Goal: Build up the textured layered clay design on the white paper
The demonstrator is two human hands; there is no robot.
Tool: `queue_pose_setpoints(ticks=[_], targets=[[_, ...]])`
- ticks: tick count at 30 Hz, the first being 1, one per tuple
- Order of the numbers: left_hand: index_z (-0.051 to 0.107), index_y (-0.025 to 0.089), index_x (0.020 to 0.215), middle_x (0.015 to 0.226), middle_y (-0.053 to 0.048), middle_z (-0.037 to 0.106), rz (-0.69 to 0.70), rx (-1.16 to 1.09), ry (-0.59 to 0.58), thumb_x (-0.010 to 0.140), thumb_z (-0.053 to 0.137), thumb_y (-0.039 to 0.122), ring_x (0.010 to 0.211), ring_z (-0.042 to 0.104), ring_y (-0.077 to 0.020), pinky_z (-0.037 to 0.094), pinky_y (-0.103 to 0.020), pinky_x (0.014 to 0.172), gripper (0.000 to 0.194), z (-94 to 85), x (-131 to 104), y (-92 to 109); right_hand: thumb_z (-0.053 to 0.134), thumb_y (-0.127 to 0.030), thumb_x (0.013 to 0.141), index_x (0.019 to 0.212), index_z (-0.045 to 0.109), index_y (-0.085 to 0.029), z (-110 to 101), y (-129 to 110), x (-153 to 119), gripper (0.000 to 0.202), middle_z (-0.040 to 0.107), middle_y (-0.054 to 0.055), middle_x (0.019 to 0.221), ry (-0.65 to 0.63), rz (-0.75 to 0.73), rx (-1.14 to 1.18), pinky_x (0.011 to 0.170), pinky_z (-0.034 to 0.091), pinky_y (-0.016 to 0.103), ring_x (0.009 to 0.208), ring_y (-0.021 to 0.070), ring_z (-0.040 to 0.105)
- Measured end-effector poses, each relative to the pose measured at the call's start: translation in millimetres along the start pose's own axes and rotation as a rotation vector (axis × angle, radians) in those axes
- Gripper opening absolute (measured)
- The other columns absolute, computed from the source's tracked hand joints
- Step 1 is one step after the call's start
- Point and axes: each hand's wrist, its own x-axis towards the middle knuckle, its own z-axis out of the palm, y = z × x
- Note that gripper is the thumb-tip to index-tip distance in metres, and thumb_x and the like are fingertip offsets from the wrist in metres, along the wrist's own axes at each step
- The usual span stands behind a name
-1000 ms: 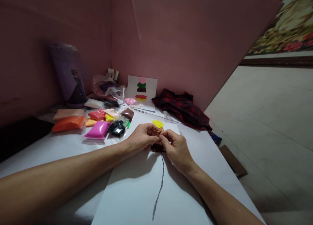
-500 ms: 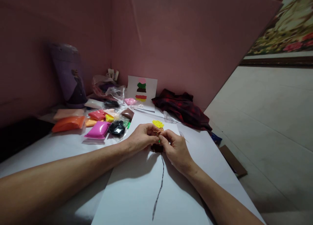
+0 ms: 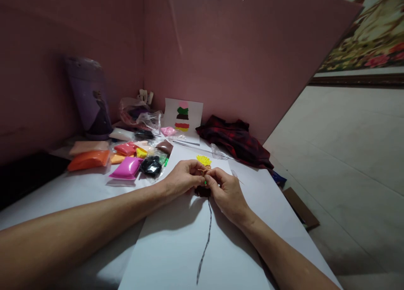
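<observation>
Over a white sheet of paper [image 3: 176,243], my left hand [image 3: 183,178] and my right hand [image 3: 227,193] meet with their fingertips closed. Between the thumbs shows a small green piece of modelling clay [image 3: 205,182], pinched from both sides. Just beyond the fingers lies a yellow fringed clay piece [image 3: 204,160], with tan clay [image 3: 208,167] directly below it, partly covered by the fingers. A dark brown clay block [image 3: 202,192] sits under the hands. From it a thin black twisted strand [image 3: 208,233] runs down the paper; I cannot tell whether it is drawn or laid there.
Several clay packets, among them a magenta one [image 3: 126,168] and an orange one [image 3: 89,160], lie at the left. Behind stand a purple tumbler [image 3: 90,98] and a card with coloured patches [image 3: 195,113]. A dark red checked cloth [image 3: 235,138] lies at the back right.
</observation>
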Motion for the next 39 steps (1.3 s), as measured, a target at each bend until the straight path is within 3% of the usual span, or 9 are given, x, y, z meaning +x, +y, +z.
queue_pose_setpoints(ticks=[6, 14, 22, 32, 39], targets=[[0.056, 0.011, 0.088, 0.060, 0.003, 0.057, 0.004, -0.021, -0.001, 0.061, 0.066, 0.024, 0.043, 0.047, -0.0073, 0.033, -0.019, 0.038, 0.032, 0.1, -0.1, -0.8, 0.044, -0.030, 0.089, 0.075, 0.058, -0.018, -0.2, -0.8, 0.8, 0.023, 0.059, 0.001, 0.067, -0.011, 0.021, 0.050, 0.055, 0.040, 0.022, 0.060, 0.0133, 0.052], [0.056, 0.011, 0.088, 0.059, 0.003, 0.056, 0.011, -0.010, 0.025, 0.062, 0.067, 0.025, 0.042, 0.046, -0.0063, 0.034, -0.018, 0.036, 0.032, -0.5, 0.6, 1.4, 0.052, -0.026, 0.085, 0.075, 0.059, -0.017, 0.8, 0.6, 0.7, 0.015, 0.061, 0.001, 0.070, 0.029, 0.018, 0.051, 0.058, 0.043, 0.023, 0.063, 0.0137, 0.054], [0.056, 0.012, 0.087, 0.061, 0.004, 0.054, 0.025, -0.019, 0.044, 0.068, 0.060, 0.022, 0.045, 0.046, -0.0063, 0.035, -0.017, 0.037, 0.021, -0.1, -1.3, 1.7, 0.052, -0.029, 0.085, 0.075, 0.057, -0.017, 1.9, 3.7, 2.0, 0.016, 0.059, 0.000, 0.066, 0.053, 0.057, 0.113, 0.052, 0.041, 0.021, 0.055, 0.0112, 0.050], [0.054, 0.013, 0.090, 0.067, 0.001, 0.061, 0.037, -0.041, 0.011, 0.065, 0.066, 0.024, 0.047, 0.051, -0.0076, 0.036, -0.017, 0.038, 0.029, -1.9, 0.2, -0.3, 0.048, -0.034, 0.088, 0.076, 0.060, -0.017, 1.7, 4.0, 1.4, 0.024, 0.056, 0.000, 0.062, 0.070, 0.052, 0.122, 0.050, 0.040, 0.021, 0.053, 0.0115, 0.049], [0.055, 0.012, 0.091, 0.061, 0.003, 0.056, 0.054, -0.028, 0.022, 0.065, 0.065, 0.024, 0.044, 0.048, -0.0073, 0.036, -0.019, 0.038, 0.030, -2.0, -1.2, 1.2, 0.053, -0.030, 0.085, 0.077, 0.060, -0.017, 1.8, 4.3, 0.7, 0.017, 0.060, 0.000, 0.066, 0.063, 0.050, 0.127, 0.053, 0.042, 0.022, 0.057, 0.0124, 0.052]])
